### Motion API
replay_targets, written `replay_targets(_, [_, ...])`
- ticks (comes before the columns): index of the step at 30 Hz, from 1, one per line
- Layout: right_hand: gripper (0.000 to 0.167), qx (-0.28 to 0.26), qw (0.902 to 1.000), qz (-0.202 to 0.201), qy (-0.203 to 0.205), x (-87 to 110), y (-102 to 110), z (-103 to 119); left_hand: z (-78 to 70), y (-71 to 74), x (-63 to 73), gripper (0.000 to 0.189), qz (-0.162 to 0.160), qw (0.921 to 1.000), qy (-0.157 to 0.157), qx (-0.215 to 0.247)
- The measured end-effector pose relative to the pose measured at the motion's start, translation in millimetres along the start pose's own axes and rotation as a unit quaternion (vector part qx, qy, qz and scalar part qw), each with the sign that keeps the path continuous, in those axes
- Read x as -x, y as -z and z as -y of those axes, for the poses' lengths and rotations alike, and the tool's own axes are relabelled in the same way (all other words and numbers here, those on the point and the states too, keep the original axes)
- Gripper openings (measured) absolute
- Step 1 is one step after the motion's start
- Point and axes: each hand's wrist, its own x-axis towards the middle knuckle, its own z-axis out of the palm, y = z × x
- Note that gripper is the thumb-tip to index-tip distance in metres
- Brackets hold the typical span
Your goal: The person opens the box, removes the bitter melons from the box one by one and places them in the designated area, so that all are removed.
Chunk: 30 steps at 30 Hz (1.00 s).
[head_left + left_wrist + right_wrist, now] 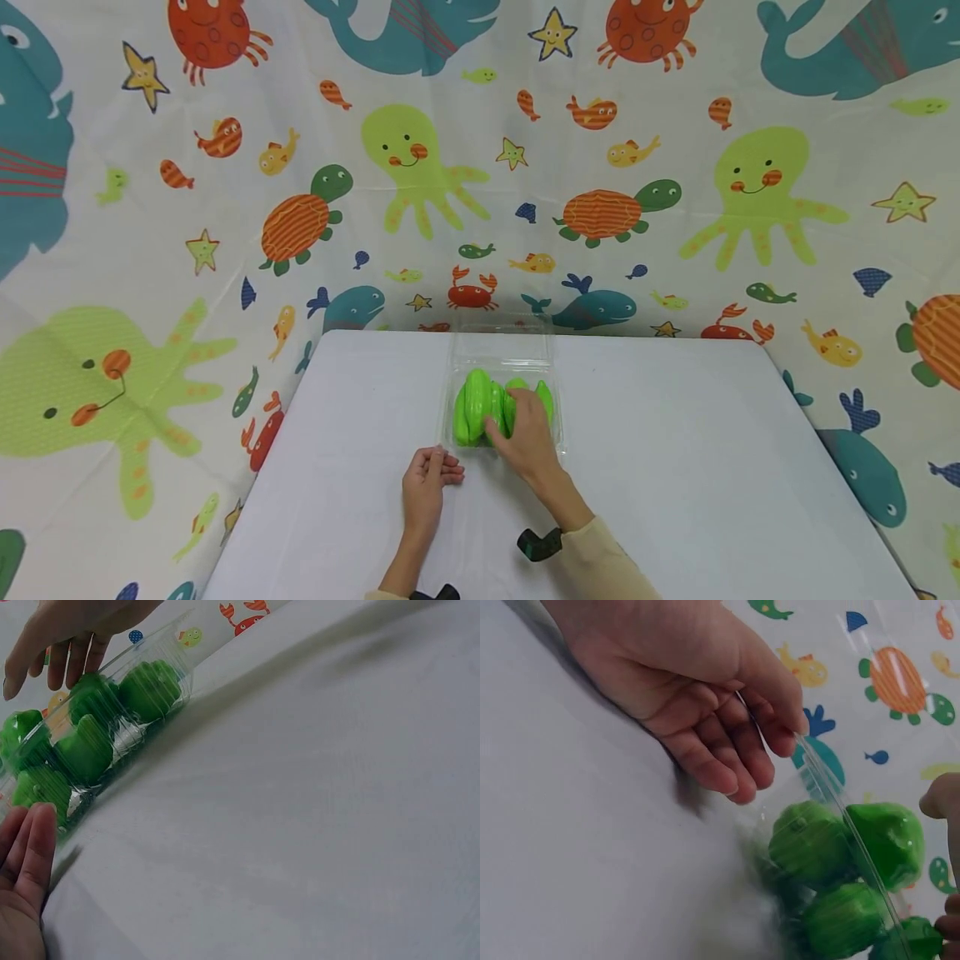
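Observation:
A clear plastic box point(557, 433) sits on the white table with its lid point(502, 343) folded back behind it. Packed side by side in it are several glossy, bright green, long vegetable-shaped pieces point(477, 404), whose lobed ends point(810, 844) show through the plastic. My left hand point(429, 483) is at the box's front left corner, its thumb and forefinger pinching the rim point(859, 840) in the right wrist view. Over the box reaches my right hand point(525, 437), thumb and fingers spread around the pieces near the middle, with no clear grip showing.
White cloth covers the table point(675, 467), and a backdrop point(465, 192) printed with sea animals hangs behind and at the sides. Dark wrist cameras point(540, 544) sit on both forearms. A pale sleeve point(603, 558) covers the right forearm.

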Motion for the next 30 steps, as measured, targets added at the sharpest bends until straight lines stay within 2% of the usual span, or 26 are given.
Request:
replay_targets(13, [0.061,0.094,0.9956,0.009,0.005,6.5,-17,25,-0.3,8.6,0.5,0.034,0.005,1.0,-0.004,0.003])
replay_targets(17, [0.06,0.112,0.9937,0.005,0.011,7.7,-21,27,0.2,10.0,0.4,0.034,0.006,1.0,-0.006,0.004])
replay_targets(24, [0.062,0.151,0.9883,0.021,0.006,7.4,-28,30,1.4,10.2,0.0,0.033,0.008,0.9998,-0.009,0.014])
replay_targets(30, [0.058,0.176,0.9842,0.011,0.013,6.8,-31,32,1.3,10.9,1.5,0.034,0.01,0.9997,-0.011,0.017])
